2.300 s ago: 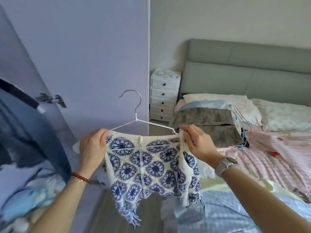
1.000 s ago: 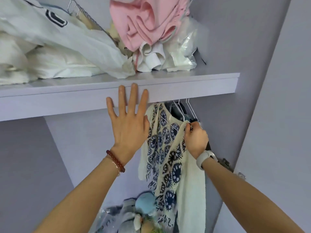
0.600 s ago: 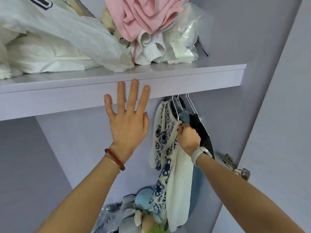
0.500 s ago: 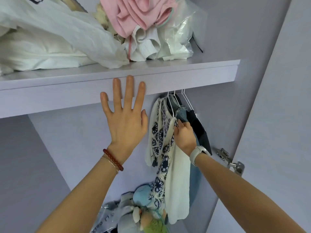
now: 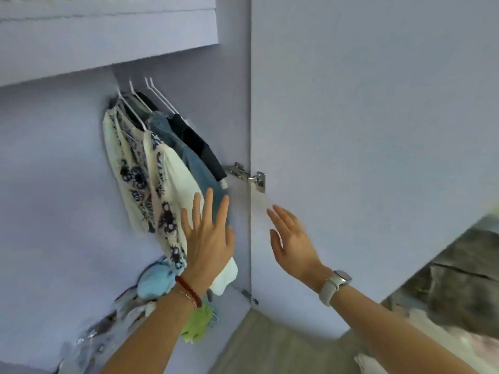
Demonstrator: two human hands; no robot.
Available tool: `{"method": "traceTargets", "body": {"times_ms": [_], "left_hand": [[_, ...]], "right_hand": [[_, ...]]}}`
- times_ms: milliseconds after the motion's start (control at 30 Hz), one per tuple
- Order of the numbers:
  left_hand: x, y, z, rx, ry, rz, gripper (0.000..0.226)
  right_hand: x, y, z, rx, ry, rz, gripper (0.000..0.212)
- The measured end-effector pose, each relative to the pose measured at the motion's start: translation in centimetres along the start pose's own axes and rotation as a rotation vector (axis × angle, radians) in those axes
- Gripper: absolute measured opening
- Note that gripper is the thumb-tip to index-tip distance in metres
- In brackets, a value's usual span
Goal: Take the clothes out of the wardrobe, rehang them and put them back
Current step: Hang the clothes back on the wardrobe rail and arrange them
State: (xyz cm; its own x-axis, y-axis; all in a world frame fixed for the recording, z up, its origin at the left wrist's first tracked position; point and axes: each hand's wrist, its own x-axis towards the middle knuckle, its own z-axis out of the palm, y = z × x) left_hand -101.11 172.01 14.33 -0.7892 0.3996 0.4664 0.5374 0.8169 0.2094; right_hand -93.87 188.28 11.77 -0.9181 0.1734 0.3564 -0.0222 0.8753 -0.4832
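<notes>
The cream top with blue flower motifs (image 5: 140, 174) hangs on a white wire hanger (image 5: 132, 109) inside the lilac wardrobe, leftmost in a short row. To its right hang a blue denim garment (image 5: 189, 160) and a black garment (image 5: 199, 147). My left hand (image 5: 209, 238) is spread flat with straight fingers in front of the lower part of the hanging clothes; contact is unclear. My right hand (image 5: 293, 238) is open in the air beside the wardrobe door (image 5: 364, 130), holding nothing.
A shelf (image 5: 108, 36) runs above the hanging clothes. A metal door hinge (image 5: 247, 175) sits on the door edge. Soft toys and bags (image 5: 156, 282) lie on the wardrobe floor. A bed corner (image 5: 459, 279) shows at the lower right over wooden flooring (image 5: 270, 346).
My right hand has let go of the flower-patterned top and pulled back, open. My left hand has dropped from the shelf edge to the hanging clothes. The view has tilted downward and right.
</notes>
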Motion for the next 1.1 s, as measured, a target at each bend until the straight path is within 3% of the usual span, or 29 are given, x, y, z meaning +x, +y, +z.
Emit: {"method": "traceTargets", "body": {"times_ms": [200, 300, 567, 800, 1100], "left_hand": [[-6.3, 11.6, 6.8, -0.143, -0.377, 0.304, 0.049], [-9.1, 17.9, 8.7, -0.199, -0.491, 0.51, 0.047], [-15.5, 35.3, 10.8, -0.384, -0.597, 0.896, 0.041], [-23.7, 47.0, 13.0, -0.292, -0.759, 1.18, 0.047], [-27.9, 57.6, 14.7, -0.258, -0.858, 1.375, 0.047]], "right_hand": [[-15.4, 9.5, -4.9, -0.167, -0.019, 0.385, 0.041], [-22.5, 12.6, -8.1, -0.226, 0.036, 0.587, 0.04], [-38.9, 17.3, -15.9, -0.29, 0.241, 0.998, 0.039], [-51.9, 18.5, -19.7, -0.264, 0.353, 1.298, 0.04], [-57.6, 22.1, -22.9, -0.258, 0.478, 1.516, 0.04]]}}
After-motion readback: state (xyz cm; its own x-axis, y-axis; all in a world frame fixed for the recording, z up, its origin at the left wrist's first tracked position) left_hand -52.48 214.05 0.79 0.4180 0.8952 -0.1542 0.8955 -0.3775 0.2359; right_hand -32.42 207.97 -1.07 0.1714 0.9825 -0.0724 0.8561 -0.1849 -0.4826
